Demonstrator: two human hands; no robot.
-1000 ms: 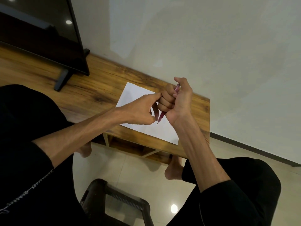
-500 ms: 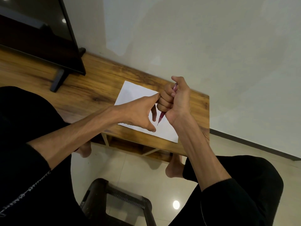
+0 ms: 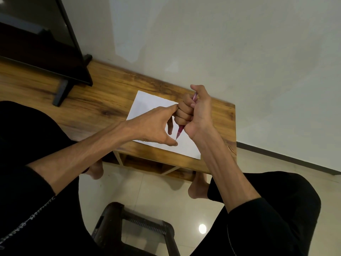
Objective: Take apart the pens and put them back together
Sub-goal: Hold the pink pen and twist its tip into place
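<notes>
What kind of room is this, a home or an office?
Probably a home living room: a flat television stands on a low wooden table against a plain wall, and the floor is tiled.

The right hand (image 3: pixel 195 115) is raised above the sheet of paper (image 3: pixel 147 106), its fingers curled tightly into a fist round the red pen (image 3: pixel 180 131), with the thumb extended upward along the barrel. The left hand (image 3: pixel 156 126) is just beside it over the paper, index finger extended to touch the right knuckles, thumb spread toward the pen tip. Both forearms are bare and converge over the paper.
</notes>
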